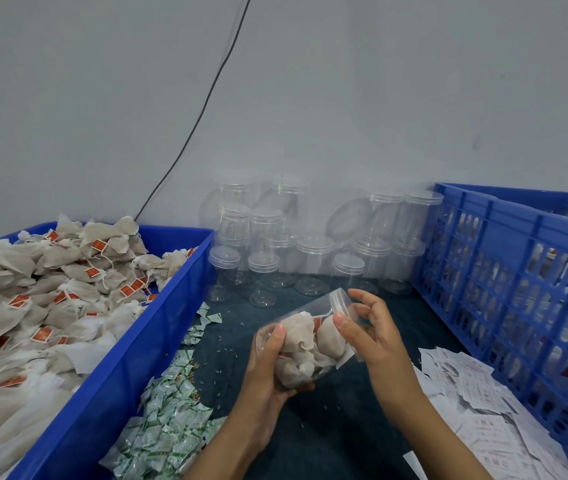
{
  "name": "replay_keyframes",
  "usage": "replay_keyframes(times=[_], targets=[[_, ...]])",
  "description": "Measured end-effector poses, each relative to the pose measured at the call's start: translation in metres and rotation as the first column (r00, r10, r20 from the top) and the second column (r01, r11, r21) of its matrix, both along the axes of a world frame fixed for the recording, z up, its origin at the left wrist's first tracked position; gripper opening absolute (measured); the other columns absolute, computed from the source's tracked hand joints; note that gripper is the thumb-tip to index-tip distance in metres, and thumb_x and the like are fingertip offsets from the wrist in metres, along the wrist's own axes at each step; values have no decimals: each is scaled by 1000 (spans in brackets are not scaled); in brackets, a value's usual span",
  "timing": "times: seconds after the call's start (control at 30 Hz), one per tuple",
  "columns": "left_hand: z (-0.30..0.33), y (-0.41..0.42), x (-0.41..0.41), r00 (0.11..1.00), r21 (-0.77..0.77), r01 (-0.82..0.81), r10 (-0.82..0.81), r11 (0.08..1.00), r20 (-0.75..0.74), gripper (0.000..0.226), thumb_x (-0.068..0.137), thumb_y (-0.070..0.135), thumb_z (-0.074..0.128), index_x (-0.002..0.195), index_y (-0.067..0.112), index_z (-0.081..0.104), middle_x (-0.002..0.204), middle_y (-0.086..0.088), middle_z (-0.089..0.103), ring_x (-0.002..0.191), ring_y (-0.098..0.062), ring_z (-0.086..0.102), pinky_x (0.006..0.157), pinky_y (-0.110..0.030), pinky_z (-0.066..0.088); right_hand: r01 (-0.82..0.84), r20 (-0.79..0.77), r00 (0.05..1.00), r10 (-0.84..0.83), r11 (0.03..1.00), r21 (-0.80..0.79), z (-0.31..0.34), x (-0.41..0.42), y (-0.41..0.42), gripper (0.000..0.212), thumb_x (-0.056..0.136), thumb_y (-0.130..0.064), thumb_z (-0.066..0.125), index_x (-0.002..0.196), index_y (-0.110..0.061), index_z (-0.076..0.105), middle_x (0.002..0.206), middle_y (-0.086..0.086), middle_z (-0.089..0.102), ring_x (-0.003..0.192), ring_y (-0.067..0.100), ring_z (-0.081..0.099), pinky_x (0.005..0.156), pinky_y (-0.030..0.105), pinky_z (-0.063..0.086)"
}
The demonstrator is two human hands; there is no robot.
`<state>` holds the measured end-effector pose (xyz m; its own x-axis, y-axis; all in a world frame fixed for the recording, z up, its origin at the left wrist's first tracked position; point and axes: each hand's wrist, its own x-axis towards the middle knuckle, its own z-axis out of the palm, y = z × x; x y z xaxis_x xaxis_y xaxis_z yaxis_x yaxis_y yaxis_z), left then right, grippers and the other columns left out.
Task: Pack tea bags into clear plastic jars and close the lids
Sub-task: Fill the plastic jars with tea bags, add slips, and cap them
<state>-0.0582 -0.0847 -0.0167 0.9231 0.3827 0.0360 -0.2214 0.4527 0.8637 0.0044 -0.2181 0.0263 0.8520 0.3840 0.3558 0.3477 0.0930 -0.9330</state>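
**Supervisor:** Where is the jar, and how is it held?

**Operator:** I see the filled jar off the surface, tilted, above its middle. My left hand has a closed grip round the base; my right hand pinches the lid, presumably to screw it on.

**Supervisor:** Supplies?

**Operator:** Tea bags fill the blue bin at the left edge, within reach. Empty jars stand along the far edge.
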Motion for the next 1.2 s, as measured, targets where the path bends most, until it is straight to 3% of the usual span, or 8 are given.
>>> replay_keyframes(times=[0.17,0.3,0.5,0.63,0.8,0.93,1.07,1.2], targets=[[-1,-5,0,993,35,-103,100,994,69,58,75,48,71,120,16,52,108,-14,69,83,-26,68,58,-33,55,-21,-43,999,21,1000,8,7,-4,-1,61,65,-54,68,121,-35,51,115,-9,59,101,6,62,83,23,50],[4,-5,-1,983,60,-152,145,987,112,49,77,47,64,118,22,53,108,-11,70,94,-30,68,77,-48,55,-52,-24,998,53,998,17,17,-7,-2,60,68,-47,67,123,-36,48,117,-9,58,98,-2,62,75,14,49],[15,0,-7,988,46,50,-56,998,143,56,84,44,42,134,18,45,121,-18,65,94,-27,67,68,-35,59,-91,-15,996,90,982,-168,51,-6,-12,80,63,-54,74,133,-42,37,123,-17,46,111,-1,51,84,17,45],[27,-5,-12,972,-57,190,-180,980,149,80,66,51,77,130,11,52,120,-20,66,96,-28,69,71,-36,60,-143,50,985,164,946,-290,77,-7,-25,83,71,-51,76,138,-44,29,132,-16,41,119,5,48,87,17,43],[51,-22,-4,938,-91,313,-293,945,187,91,52,51,90,124,5,60,124,-24,63,108,-36,64,76,-39,59,-119,132,976,172,934,-337,114,-9,-53,89,58,-56,75,135,-47,31,122,-24,41,111,-7,48,79,9,43],[75,-42,15,901,102,357,-371,928,222,88,66,56,81,136,12,51,134,-18,58,124,-38,54,89,-42,54,-6,208,975,77,948,-319,140,-2,-78,88,57,-53,81,132,-47,36,121,-20,48,110,-4,52,87,17,45],[100,-62,36,934,383,240,-320,892,160,94,62,64,79,138,19,45,119,-6,66,106,-19,64,87,-33,51,86,258,966,-8,953,-291,165,13,-106,86,61,-43,87,131,-46,38,118,-17,51,105,-4,54,82,17,46],[131,-77,59,961,545,77,-208,835,183,71,56,36,91,118,27,57,121,-1,65,110,-15,63,86,-28,53,163,316,947,-58,933,-320,191,31,-132,90,60,-40,88,133,-43,37,120,-10,50,108,-4,51,76,12,41]])
